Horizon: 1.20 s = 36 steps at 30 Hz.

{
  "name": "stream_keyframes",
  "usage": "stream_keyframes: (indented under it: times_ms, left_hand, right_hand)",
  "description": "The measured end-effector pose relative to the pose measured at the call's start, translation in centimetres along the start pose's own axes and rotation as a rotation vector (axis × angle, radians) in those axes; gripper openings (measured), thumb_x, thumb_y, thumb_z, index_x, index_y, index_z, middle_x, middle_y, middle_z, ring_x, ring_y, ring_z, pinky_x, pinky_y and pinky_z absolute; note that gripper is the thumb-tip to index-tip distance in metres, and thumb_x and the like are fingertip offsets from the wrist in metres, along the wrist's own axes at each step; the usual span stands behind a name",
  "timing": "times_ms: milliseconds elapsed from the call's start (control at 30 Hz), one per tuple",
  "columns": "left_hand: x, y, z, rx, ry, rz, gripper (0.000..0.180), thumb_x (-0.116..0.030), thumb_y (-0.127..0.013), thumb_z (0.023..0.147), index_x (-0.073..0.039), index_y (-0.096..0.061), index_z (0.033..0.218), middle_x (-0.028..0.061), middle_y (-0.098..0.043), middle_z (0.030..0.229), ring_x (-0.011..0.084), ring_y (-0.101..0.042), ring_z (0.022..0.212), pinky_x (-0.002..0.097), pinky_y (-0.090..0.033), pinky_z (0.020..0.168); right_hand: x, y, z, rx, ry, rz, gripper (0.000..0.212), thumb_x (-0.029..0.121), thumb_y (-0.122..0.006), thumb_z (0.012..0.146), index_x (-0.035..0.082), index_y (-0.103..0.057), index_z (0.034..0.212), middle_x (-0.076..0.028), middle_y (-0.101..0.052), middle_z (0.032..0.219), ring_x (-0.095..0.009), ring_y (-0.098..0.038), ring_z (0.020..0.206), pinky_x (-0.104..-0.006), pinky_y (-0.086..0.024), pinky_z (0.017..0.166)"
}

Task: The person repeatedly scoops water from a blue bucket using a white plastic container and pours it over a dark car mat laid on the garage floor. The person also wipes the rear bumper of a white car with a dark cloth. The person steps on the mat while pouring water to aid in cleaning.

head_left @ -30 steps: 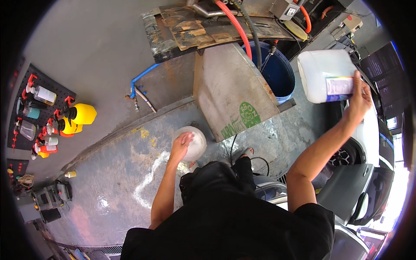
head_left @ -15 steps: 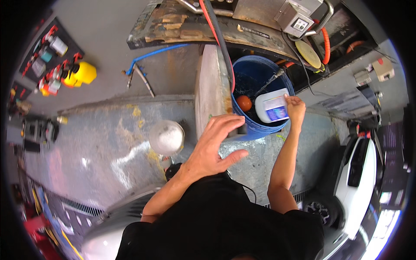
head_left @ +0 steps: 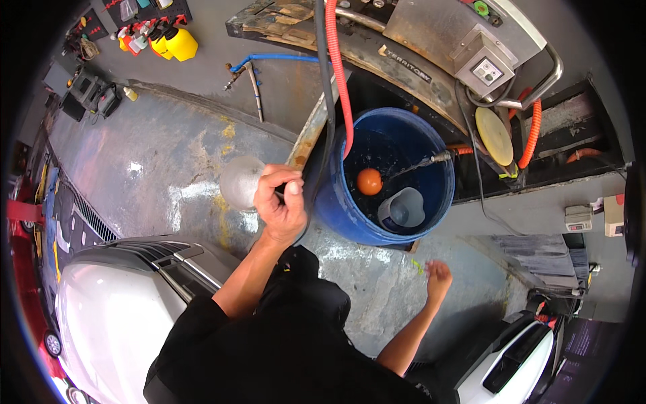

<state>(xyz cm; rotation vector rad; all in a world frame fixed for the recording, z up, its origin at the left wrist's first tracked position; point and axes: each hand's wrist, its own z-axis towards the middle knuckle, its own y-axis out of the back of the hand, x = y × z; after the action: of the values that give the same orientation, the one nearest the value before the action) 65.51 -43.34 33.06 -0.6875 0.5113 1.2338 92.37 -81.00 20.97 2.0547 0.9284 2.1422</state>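
A blue barrel (head_left: 330, 214) stands in front of me with dark water in it. In it float an orange ball (head_left: 369, 182) and a pale plastic jug (head_left: 402, 210) with its top cut away, near the front rim. My left hand (head_left: 279, 205) is closed left of the barrel, above the edge of a whitish round bucket (head_left: 240, 182); its curled fingers hide what they hold, if anything. My right hand (head_left: 439, 277) is outside the barrel, above the floor to its right, apart from the jug. Its fingers are bent and smeared by motion.
Red hose (head_left: 340, 81) and dark hose run down beside the barrel. Behind it is a worn bench (head_left: 431, 81) with a metal control box (head_left: 486, 71). A hose end (head_left: 441, 156) reaches over the rim. Vehicles, one white (head_left: 121, 296), stand on both sides.
My right hand has let go of the jug and drawn back toward me; the jug now sits in the barrel. My left hand has moved left and its fingers have curled. The view has shifted.
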Motion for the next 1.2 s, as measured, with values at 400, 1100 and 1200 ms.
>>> stream_keyframes:
  times_ms: [400, 1100, 1200]
  left_hand:
    - [-0.2, -1.7, 0.0, -0.122, -0.016, 0.116, 0.012, -0.015, -0.047, 0.105, -0.004, -0.047, 0.101, 0.0083, -0.053, 0.089, 0.0108, -0.045, 0.066, 0.0257, -0.040, 0.061]
    - [-5.2, -24.4, -17.8, 0.809, 0.264, 0.360, 0.017, -0.010, -0.068, 0.089, -0.002, -0.066, 0.104, 0.0104, -0.062, 0.115, 0.0327, -0.064, 0.105, 0.0394, -0.053, 0.088]
    - [-5.9, -22.7, -20.3, 0.731, 0.314, 0.438, 0.014, -0.010, -0.067, 0.089, -0.002, -0.067, 0.101, 0.0106, -0.063, 0.112, 0.0333, -0.065, 0.101, 0.0418, -0.053, 0.087]
  right_hand:
    - [-10.3, 13.2, -8.9, -0.249, -0.295, 0.009, 0.014, 0.007, -0.071, 0.092, 0.002, -0.065, 0.104, -0.005, -0.072, 0.086, -0.011, -0.065, 0.066, -0.0218, -0.045, 0.054]
    - [-6.9, 31.9, 30.6, -0.428, -0.112, 0.181, 0.027, 0.013, -0.075, 0.086, 0.009, -0.068, 0.112, -0.005, -0.073, 0.091, -0.012, -0.067, 0.074, -0.0272, -0.052, 0.058]
    - [-10.3, 38.2, 41.0, -0.676, -0.157, 0.086, 0.030, 0.017, -0.076, 0.085, 0.008, -0.064, 0.111, -0.004, -0.070, 0.088, -0.014, -0.063, 0.074, -0.0349, -0.051, 0.061]
